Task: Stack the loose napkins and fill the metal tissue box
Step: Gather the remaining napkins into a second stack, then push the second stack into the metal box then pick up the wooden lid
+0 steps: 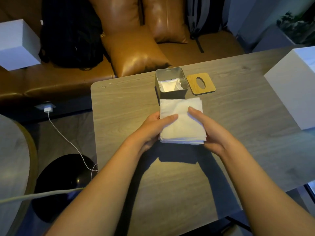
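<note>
A stack of white napkins (182,125) is lifted above the wooden table (122,103), held from both sides. My left hand (153,128) grips its left edge with the thumb on top. My right hand (211,132) grips the right edge, thumb also on top. Just beyond the stack stands the open metal tissue box (170,94), with some white napkins (168,85) inside. Its wooden lid (201,84) with an oval slot lies flat to the right of the box.
A large white box (294,92) sits at the table's right edge. Beyond the table is a brown leather sofa (68,77) with cushions (136,53), a black backpack (71,31) and another white box (17,45). A charger cable (68,140) trails on the floor at left.
</note>
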